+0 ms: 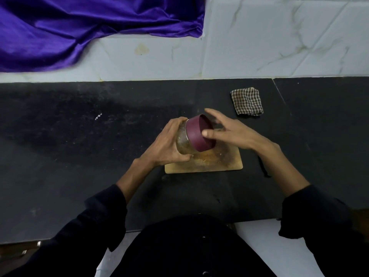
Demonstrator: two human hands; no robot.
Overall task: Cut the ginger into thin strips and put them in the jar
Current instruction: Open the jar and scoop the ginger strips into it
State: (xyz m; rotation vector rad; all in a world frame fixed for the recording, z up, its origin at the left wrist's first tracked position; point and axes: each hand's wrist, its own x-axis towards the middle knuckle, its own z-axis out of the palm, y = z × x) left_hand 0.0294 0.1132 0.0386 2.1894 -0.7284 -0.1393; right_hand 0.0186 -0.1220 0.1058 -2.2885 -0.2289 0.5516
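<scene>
**Jar held tilted over the board, lid end turned to the right hand**

At the upper left of the frame a purple cloth point(79, 27) is draped over the pale tiled wall, well apart from the work. Below it, the dark counter point(69, 146) runs across the whole picture.

Left of centre, the left hand point(169, 142) is wrapped round the clear body of the jar point(182, 143), with fingers and thumb curled about the glass. The jar is held tipped on its side, just above the wooden cutting board point(219, 164), probably so that its capped end is presented to the other hand. Pale flecks can be made out inside the glass; whether these are ginger strips cannot be told for certain.

The maroon lid point(197, 134) is seated on the jar's right end. Just beside it the right hand point(229, 130) is spread, its fingers arched round the lid's rim and its thumb touching the edge, with nothing firmly gripped. This pose is judged to suit turning the lid on or off; which of the two cannot be told.

No ginger piece and no knife are seen on the board, only scraps and stains.

Toward the upper right, a folded checked cloth point(247, 101) lies on the counter, apart from the board.
</scene>
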